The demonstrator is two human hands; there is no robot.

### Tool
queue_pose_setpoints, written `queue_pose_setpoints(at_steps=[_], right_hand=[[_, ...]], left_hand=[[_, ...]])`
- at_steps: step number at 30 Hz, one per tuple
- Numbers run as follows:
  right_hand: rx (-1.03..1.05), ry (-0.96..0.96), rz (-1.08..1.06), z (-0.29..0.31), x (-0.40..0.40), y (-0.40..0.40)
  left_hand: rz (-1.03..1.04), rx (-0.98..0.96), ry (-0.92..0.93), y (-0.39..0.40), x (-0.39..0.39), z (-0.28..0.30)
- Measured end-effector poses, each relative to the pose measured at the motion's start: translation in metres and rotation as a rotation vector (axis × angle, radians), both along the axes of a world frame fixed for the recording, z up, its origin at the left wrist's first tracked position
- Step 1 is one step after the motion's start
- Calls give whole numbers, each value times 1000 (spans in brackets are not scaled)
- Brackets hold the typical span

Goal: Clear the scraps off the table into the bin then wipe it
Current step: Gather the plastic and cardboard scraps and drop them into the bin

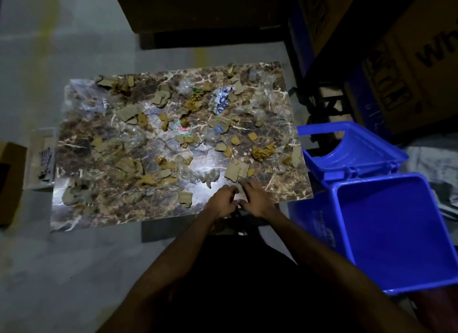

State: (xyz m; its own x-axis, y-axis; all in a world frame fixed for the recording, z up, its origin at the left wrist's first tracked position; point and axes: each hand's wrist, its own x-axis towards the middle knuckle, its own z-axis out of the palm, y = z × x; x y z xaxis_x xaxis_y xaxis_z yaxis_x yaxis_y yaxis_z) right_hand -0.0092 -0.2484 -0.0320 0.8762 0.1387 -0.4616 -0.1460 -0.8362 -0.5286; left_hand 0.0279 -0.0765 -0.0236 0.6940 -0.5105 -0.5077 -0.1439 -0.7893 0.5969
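"Patanjali" can be made out, blurred, on a round sticker [182, 128] on the surface [81, 144]. "Wh" is printed on a cardboard box [431, 50]; other lettering is unreadable.

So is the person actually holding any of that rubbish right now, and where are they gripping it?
It cannot be told. Both hands, left and right, rest together at the near edge of the table, fingers curled, but nothing shows clearly between them.

Your two arms are bare, with no sleeves. Your left hand [221, 201] and right hand [256, 198] wear nothing.
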Motion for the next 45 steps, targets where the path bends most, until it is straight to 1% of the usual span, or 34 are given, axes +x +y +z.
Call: queue_pose_setpoints(at_steps=[2, 4, 6, 8, 12, 14, 17, 19, 20, 22, 24, 25, 26, 27, 29, 31, 32, 36, 38, 39, 41, 43, 45], right_hand=[[67, -14, -21, 0, 5, 7], [150, -48, -116, -2, 3, 7], [186, -126, -218, -2, -1, -3], [160, -163, -277, 1, -4, -15], [86, -102, -392, 12, 7, -26], [118, -50, -360, 15, 22, -19], [269, -25, -210, 14, 43, -11], [325, 13, -182, 11, 54, -16], [329, 0, -187, 16, 56, -23], [291, -101, -196, 37, 57, -43], [211, -275, -233, 49, 54, -71], [190, -341, -291, 52, 51, -87], [152, -368, -356, 54, 50, -100], [94, -367, -420, 49, 50, -112], [-12, -241, -478, 37, 50, -129], [34, -83, -469, 25, 52, -135], [83, -43, -427, 22, 54, -135], [252, -17, -215, 10, 62, -132], [336, -22, -203, 10, 65, -139], [350, -57, -212, 11, 65, -145], [323, -153, -252, 13, 62, -163], [241, -190, -328, 13, 61, -180], [168, -89, -414, 15, 63, -189]], left_hand=[[57, -35, -42, -4, 5, -1], [157, -61, -60, -6, 5, -6], [273, -80, -80, -7, 6, -7], [356, -86, -100, -8, 11, -7], [442, -131, -106, -10, 25, -1], [473, -116, -120, -15, 27, 0], [549, -97, -161, -24, 26, 2], [612, -89, -175, -30, 28, 0], [651, -76, -184, -34, 29, 0], [733, -44, -199, -41, 33, -1], [800, -25, -229, -52, 35, -1], [834, -27, -235, -59, 34, -2], [873, -30, -218, -68, 32, -3], [912, -28, -198, -78, 30, -4], [974, -32, -195, -102, 21, -6], [990, -87, -197, -127, 12, -1], [983, -103, -189, -137, 9, 1], [957, -147, -173, -160, 5, 14], [959, -150, -150, -163, 8, 18], [953, -144, -147, -163, 10, 18], [933, -147, -155, -160, 15, 14], [928, -135, -145, -158, 21, 12], [923, -107, -128, -156, 29, 15]])
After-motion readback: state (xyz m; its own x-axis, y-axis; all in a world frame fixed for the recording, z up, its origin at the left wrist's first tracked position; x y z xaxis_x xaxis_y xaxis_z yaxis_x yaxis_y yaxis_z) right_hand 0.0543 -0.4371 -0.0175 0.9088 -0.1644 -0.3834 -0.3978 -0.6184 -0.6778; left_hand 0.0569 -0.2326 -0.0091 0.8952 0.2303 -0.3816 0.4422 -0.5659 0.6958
